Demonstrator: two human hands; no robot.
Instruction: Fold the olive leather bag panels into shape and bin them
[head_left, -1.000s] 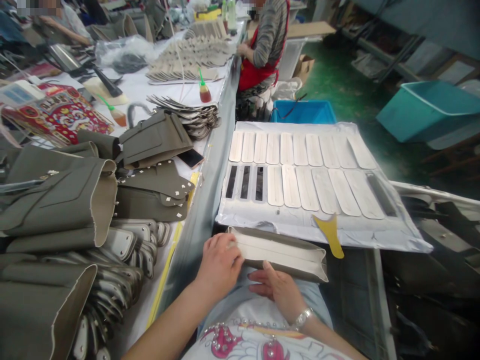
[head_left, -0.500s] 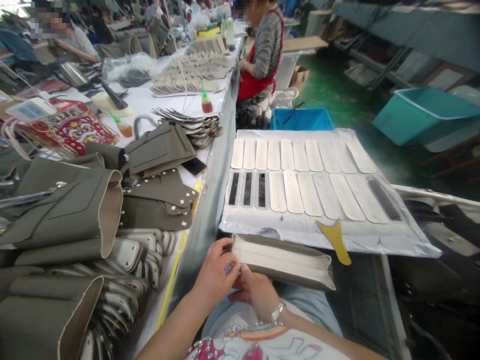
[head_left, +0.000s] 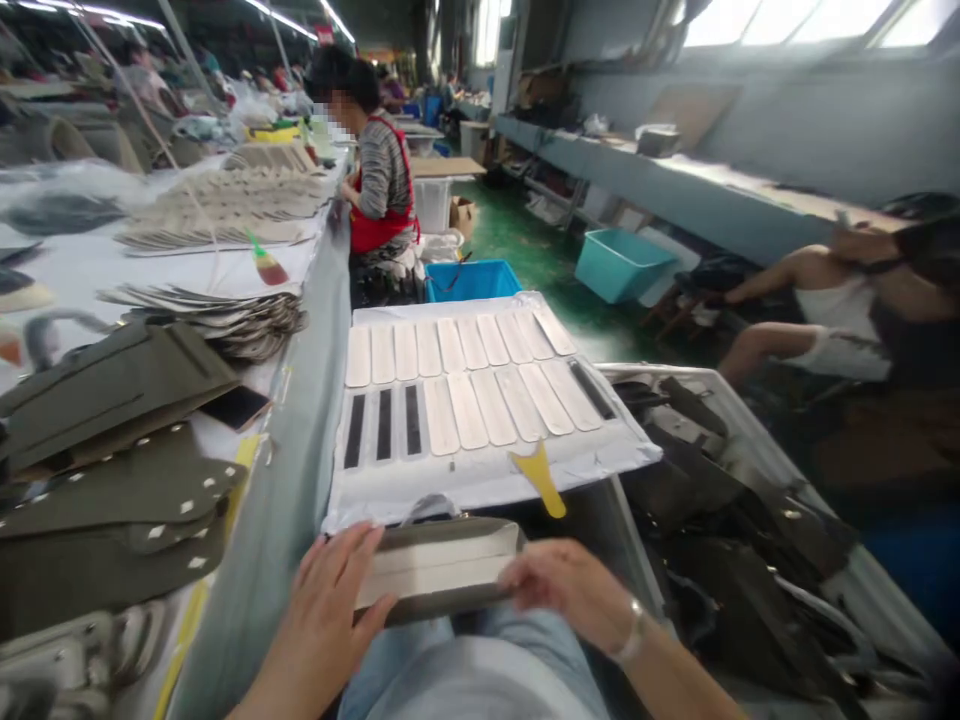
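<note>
Across my lap lies an olive-grey bag body (head_left: 442, 560) with its long opening upward, showing a pale lining. My left hand (head_left: 341, 585) grips its left end, the thumb on the near side and the fingers over the far side. At the other end, my right hand (head_left: 559, 585) pinches the right edge of the opening, slightly blurred. Just beyond the bag body is a white-covered board (head_left: 480, 480) with two rows of pale rounded strips (head_left: 457, 400); a few strips show dark faces. A yellow forked piece (head_left: 541, 480) lies on the board's near edge.
On the left table are olive-grey bag pieces (head_left: 112, 380), a phone (head_left: 234, 407) and a glue bottle (head_left: 266, 262). A bin of dark bags (head_left: 705, 510) stands to my right. Blue (head_left: 472, 280) and teal (head_left: 622, 262) tubs sit beyond. A co-worker (head_left: 382, 180) sits ahead; another person is at right.
My view has swung right and up. My hands, together at the bag body's left end before, are now apart, the right one at its right end. The bag body has turned slightly.
</note>
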